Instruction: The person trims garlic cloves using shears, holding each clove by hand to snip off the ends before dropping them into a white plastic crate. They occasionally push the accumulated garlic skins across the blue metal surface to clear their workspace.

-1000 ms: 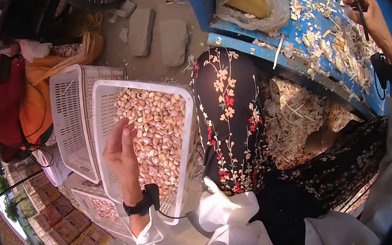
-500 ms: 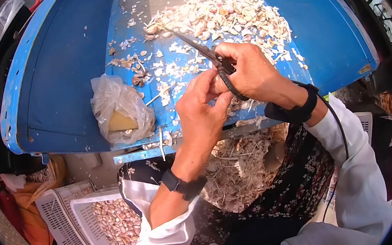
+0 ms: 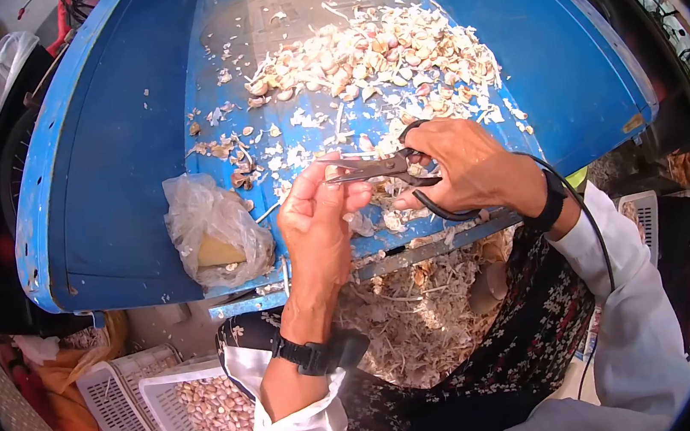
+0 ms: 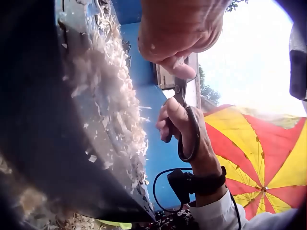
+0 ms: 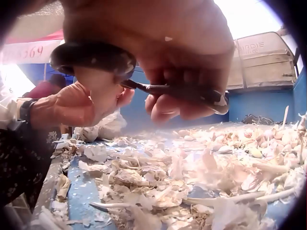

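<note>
Left hand [image 3: 319, 214] is raised over the table edge, fingers bunched and curled against the tips of the scissors [image 3: 382, 168]. What they pinch, if anything, is hidden. The scissors lie level, blades nearly together, pointing left. Right hand [image 3: 464, 171] grips the black handles, fingers through the loops.

Surface: white basket [image 3: 156, 394] of cloves low left, beside the knee. Crumpled plastic bag [image 3: 212, 223] sits on the blue table [image 3: 114, 158]. Garlic heap [image 3: 376, 48] — skins and cloves — lies further back, with more scraps in the lap.
</note>
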Available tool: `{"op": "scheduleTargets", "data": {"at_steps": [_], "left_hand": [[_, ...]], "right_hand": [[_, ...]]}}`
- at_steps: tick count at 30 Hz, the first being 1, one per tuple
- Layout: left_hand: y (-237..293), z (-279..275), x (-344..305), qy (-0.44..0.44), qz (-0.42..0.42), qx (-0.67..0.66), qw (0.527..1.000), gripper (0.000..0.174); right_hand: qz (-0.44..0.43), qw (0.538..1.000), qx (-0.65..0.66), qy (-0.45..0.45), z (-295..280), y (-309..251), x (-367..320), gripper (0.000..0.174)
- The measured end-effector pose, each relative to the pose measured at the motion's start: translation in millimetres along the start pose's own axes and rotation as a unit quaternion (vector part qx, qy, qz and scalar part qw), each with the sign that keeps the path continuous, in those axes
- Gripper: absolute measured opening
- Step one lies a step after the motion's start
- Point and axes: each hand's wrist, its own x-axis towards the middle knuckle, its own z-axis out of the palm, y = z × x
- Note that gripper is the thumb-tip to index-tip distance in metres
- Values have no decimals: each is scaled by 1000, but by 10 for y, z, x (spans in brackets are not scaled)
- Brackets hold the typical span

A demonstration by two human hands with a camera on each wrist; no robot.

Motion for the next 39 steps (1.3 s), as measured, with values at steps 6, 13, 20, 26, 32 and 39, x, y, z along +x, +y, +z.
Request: {"op": "scheduleTargets", "data": {"at_steps": [6, 13, 20, 26, 32, 39], "left_hand": [[112, -5, -56, -15, 16, 86, 996, 31], [170, -61, -24, -4, 56, 14, 998, 26], [180, -107, 71, 111, -18, -166, 980, 17], [53, -68, 105, 99, -90, 40, 990, 21], [-156, 147, 85, 10, 4, 115, 993, 32], [-50, -63, 158, 147, -20, 38, 988, 23]], "right_hand": [[-2, 999, -44, -5, 0, -55, 42, 51], [21, 998, 56, 2, 58, -22, 244, 37], [135, 990, 26, 30, 494, 319, 869, 20], [72, 996, 41, 39, 508, 193, 901, 13], [36, 988, 133, 70, 186, -229, 807, 15], [136, 915, 375, 53, -222, -55, 612, 26]]}}
